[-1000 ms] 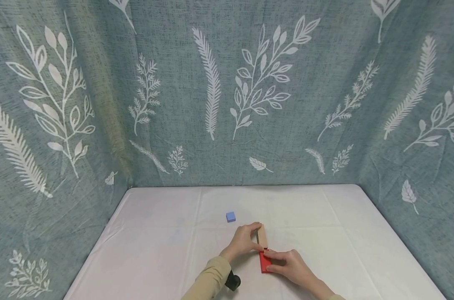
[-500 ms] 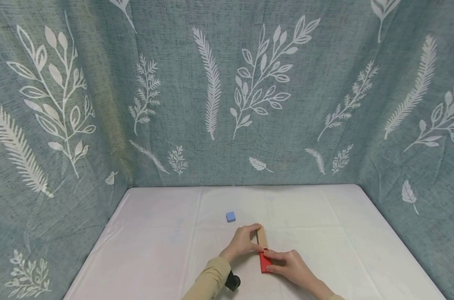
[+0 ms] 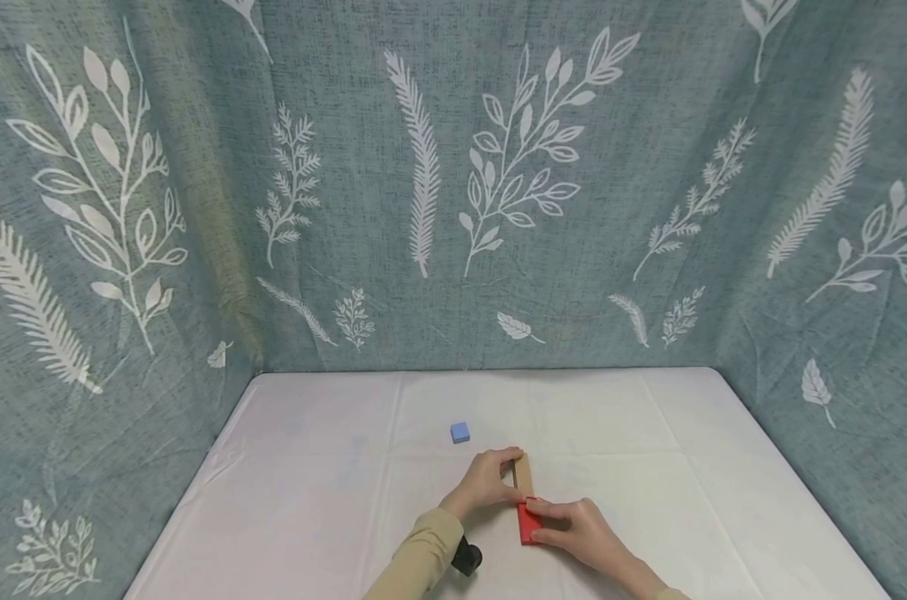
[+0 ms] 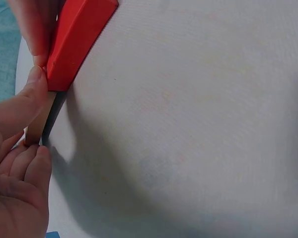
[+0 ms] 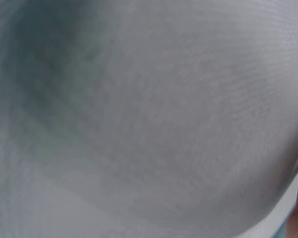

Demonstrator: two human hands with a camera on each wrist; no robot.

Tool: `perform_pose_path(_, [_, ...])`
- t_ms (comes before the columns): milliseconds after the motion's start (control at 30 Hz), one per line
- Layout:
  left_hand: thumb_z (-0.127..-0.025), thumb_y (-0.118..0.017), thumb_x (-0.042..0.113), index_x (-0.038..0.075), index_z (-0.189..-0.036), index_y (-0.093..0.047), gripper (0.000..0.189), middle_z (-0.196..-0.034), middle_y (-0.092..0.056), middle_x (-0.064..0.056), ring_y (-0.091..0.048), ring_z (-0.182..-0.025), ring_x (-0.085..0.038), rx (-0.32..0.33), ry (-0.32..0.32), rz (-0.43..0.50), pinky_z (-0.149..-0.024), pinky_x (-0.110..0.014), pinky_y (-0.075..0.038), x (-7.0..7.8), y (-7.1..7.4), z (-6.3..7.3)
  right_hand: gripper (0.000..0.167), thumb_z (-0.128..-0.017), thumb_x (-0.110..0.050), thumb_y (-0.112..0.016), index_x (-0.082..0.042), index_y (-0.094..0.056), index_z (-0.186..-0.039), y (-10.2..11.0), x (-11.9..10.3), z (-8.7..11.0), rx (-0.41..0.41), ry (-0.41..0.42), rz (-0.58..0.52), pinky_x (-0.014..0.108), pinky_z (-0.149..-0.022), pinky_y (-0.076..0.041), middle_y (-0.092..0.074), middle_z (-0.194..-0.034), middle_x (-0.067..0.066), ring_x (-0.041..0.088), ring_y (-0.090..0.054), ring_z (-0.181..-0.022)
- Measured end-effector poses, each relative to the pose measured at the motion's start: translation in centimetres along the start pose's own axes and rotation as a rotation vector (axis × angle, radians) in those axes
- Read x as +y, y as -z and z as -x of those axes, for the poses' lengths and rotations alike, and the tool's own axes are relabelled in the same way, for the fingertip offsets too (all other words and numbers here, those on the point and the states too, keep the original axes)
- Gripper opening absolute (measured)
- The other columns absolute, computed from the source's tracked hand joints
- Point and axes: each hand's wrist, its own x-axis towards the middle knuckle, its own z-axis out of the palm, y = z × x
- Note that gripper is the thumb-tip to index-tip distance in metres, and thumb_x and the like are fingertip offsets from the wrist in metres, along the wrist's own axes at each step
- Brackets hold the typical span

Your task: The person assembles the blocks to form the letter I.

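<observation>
Left hand (image 3: 486,486) curled round a tan block (image 3: 524,476), thumb on the near end, fingertips on the far end, pinching it lengthwise against the table (image 3: 311,467). Same grip in the left wrist view: thumb (image 4: 20,106) pressed at the joint where tan block (image 4: 37,126) meets red block (image 4: 74,34), other fingers (image 4: 25,171) folded against the tan block's side. Right hand (image 3: 583,533) holding the red block (image 3: 528,523), fingers bent over its right edge and thumb near its far end. Red block lying flat on the white cloth, end to end with the tan block, the two touching and forming one line running away from the person. Both blocks near the front middle of the table, between the two hands.

Small blue cube (image 3: 460,432) alone on the cloth, farther back and a little left of the left hand, apart from both blocks. A corner of blue (image 4: 52,234) showing at the bottom edge of the left wrist view. Tan sleeve (image 3: 416,558) on the left forearm, with a black wrist device (image 3: 466,557) under it. Right wrist view filled with blurred white cloth (image 5: 149,119); only a sliver of skin at the lower right corner, too little to show the grip. Teal curtain (image 3: 453,167) with white leaf prints around three sides of the table.
</observation>
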Motion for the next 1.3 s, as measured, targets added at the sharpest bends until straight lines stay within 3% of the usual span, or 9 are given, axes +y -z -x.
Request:
perform_pose_path(400, [-0.070,-0.082,0.006,-0.005,-0.123,-0.060,0.059,-0.131,-0.058,-0.018,-0.053,-0.124,-0.033,-0.023,0.053,0.016,-0.107,-0.043,-0.044,0.7,0.3,-0.1,0.041,-0.080,-0.035,-0.072,-0.010,-0.071,-0.113,-0.1,0.1,-0.1,0.006,0.003,0.003,0.022,-0.083,-0.057,-0.071,-0.110,0.003,0.017,-0.066,-0.105])
perform_pose_path(1100, [-0.069,-0.082,0.008,-0.004,-0.121,-0.062,0.057,-0.129,-0.058,-0.022,-0.056,-0.120,-0.033,-0.033,0.041,-0.133,-0.105,-0.037,-0.046,1.7,0.4,-0.2,0.039,-0.082,-0.036,-0.070,-0.012,-0.071,-0.113,-0.1,0.4,-0.1,0.012,0.051,-0.012,0.023,-0.085,-0.057,-0.071,-0.111,0.002,0.018,-0.066,-0.106])
perform_pose_path(1300, [-0.069,-0.082,0.008,-0.001,-0.123,-0.062,0.058,-0.130,-0.058,-0.020,-0.054,-0.122,-0.035,-0.034,0.081,-0.150,-0.106,-0.039,-0.045,1.9,0.3,-0.1,0.040,-0.081,-0.035,-0.072,-0.009,-0.071,-0.112,0.0,0.1,-0.2,0.010,0.039,-0.035,0.021,-0.085,-0.056,-0.071,-0.110,0.004,0.016,-0.065,-0.106])
